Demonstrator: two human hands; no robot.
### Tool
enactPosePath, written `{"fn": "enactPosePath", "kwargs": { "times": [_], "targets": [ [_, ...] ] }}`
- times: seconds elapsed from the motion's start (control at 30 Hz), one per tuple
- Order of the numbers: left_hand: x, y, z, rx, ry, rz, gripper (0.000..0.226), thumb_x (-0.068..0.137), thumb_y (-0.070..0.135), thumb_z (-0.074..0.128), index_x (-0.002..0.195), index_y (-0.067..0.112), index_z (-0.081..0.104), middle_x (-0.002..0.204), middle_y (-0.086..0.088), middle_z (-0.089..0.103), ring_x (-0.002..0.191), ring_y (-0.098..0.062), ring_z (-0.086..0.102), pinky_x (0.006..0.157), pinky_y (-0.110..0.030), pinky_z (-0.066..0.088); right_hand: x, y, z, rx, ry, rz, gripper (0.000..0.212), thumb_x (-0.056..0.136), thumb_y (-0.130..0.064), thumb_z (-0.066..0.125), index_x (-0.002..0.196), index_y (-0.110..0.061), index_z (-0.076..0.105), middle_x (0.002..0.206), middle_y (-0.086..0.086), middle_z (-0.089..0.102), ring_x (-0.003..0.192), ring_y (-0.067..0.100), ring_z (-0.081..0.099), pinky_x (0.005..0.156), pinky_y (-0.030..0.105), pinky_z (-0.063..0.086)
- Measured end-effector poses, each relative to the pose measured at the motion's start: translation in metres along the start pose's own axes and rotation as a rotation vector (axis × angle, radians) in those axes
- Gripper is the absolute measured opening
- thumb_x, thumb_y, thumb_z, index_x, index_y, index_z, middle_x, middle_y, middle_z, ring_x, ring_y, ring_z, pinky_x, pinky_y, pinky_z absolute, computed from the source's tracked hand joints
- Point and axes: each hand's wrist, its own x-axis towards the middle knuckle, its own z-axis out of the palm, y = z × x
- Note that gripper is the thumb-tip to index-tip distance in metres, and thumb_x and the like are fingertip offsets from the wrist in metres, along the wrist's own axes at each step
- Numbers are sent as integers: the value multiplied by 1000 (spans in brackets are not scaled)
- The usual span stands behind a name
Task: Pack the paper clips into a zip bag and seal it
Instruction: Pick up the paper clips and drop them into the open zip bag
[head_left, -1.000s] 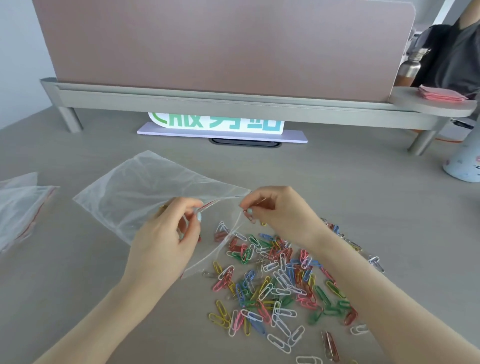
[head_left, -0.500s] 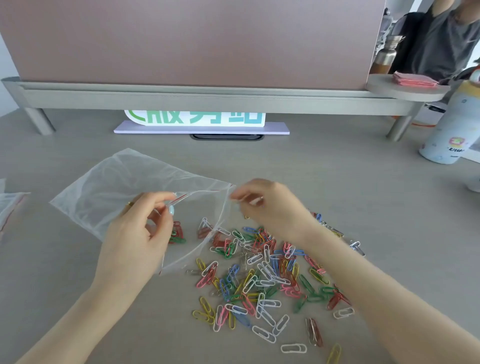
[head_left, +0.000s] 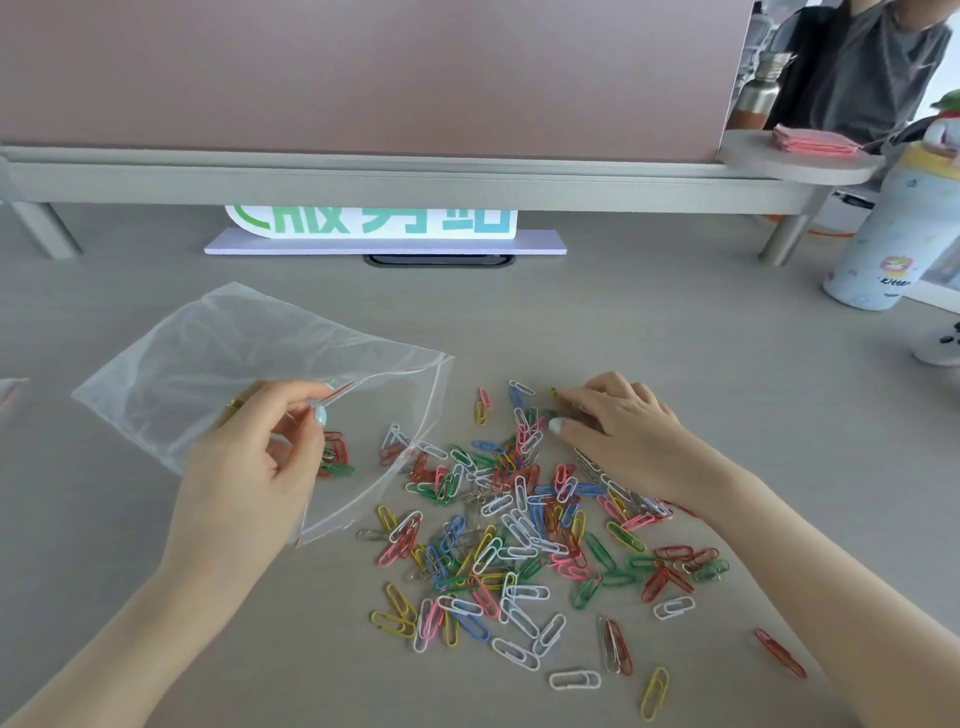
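A clear zip bag with a red seal line lies on the grey desk, its mouth facing right. My left hand pinches the upper lip of the mouth and holds it apart. A few clips lie inside the bag near the mouth. A heap of coloured paper clips spreads over the desk to the right of the bag. My right hand sits at the far edge of the heap, fingers curled down over some clips there.
A desk divider with a grey rail runs across the back, with a white sign under it. A white bottle stands at the right. Another plastic bag's edge shows at far left. A person sits behind the divider.
My right hand has let go of the bag's mouth and moved right to the heap's far edge. A few clips now lie inside the bag. The left hand keeps its pinch.
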Motion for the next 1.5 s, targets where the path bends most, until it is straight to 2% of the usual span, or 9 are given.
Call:
{"fn": "enactPosePath", "kwargs": {
  "times": [0.2, 0.33, 0.53, 0.7, 0.8, 0.93, 1.07, 1.2, 1.5],
  "targets": [
    [1, -2, -1, -1, 2, 0, 25, 86, 5, 56, 90, 30, 60, 89, 12, 57, 69, -16, 54, 55, -5, 37, -4, -8, 5, 30, 6, -83, 55, 86, -57, 43, 135, -33, 35, 132, -5, 34, 126, 19, 29, 103, 34, 26],
    [4, -1, -3, 7, 34, 8, 25, 87, 3, 56, 90, 27, 61, 86, 10, 58, 70, -15, 55, 53, -6, 37, -1, -6, 12, 93, 49, -102, 48, 87, -46, 51, 131, -30, 43, 126, -3, 40, 120, 20, 37, 101, 34, 32],
    [6, 2, -10, 30, 75, 19, 21, 88, 7, 56, 95, 26, 61, 82, 6, 58, 70, -15, 54, 55, -6, 38, 0, -8, 10, 254, 96, -143, 21, 87, -17, 56, 105, -23, 63, 102, -4, 51, 79, 6, 49, 80, 29, 43],
    [1, 16, -14, 315, -145, -31, 30, 81, 27, 61, 109, 29, 49, 85, 6, 48, 67, -13, 51, 57, -31, 37, -2, -10, 9, 271, 120, -146, 18, 83, -11, 58, 97, -20, 66, 94, -4, 56, 85, 13, 55, 82, 33, 46],
    [-9, 29, -15, 615, -352, -36, 41, 80, 40, 54, 115, 32, 36, 97, 11, 44, 82, -17, 48, 65, -31, 33, -3, -10, 8, 226, 145, -151, 18, 84, -12, 58, 97, -21, 66, 82, -14, 51, 73, 4, 49, 72, 25, 40],
    [-9, 27, -18, 799, -404, -18, 32, 86, 35, 45, 117, 34, 41, 101, 11, 57, 86, -16, 58, 63, -28, 44, -3, -12, 7, 120, 174, -152, 16, 85, -15, 56, 95, -21, 66, 83, -12, 50, 74, 6, 45, 65, 23, 32],
    [3, 11, -19, 567, -328, -112, 36, 90, 20, 45, 119, 35, 58, 74, 5, 59, 67, -20, 55, 57, -28, 40, -4, -13, 6, 97, 182, -152, 16, 84, -13, 55, 92, -22, 65, 86, -12, 52, 80, 10, 49, 70, 28, 41],
    [13, 2, -23, 326, -120, -115, 36, 90, 11, 48, 117, 29, 64, 49, 10, 39, 44, -4, 43, 44, -13, 28, -3, -10, 8, 131, 193, -145, 15, 84, -13, 57, 88, -23, 66, 83, -12, 55, 79, 11, 53, 68, 27, 41],
    [14, -3, -28, 163, 10, -89, 41, 91, 8, 44, 122, 28, 60, 54, 1, 40, 48, -8, 40, 47, -22, 32, 0, -8, -1, 318, 184, -123, 15, 83, -9, 62, 86, -19, 72, 75, -13, 62, 67, -2, 53, 61, 5, 39]
  ]
}}
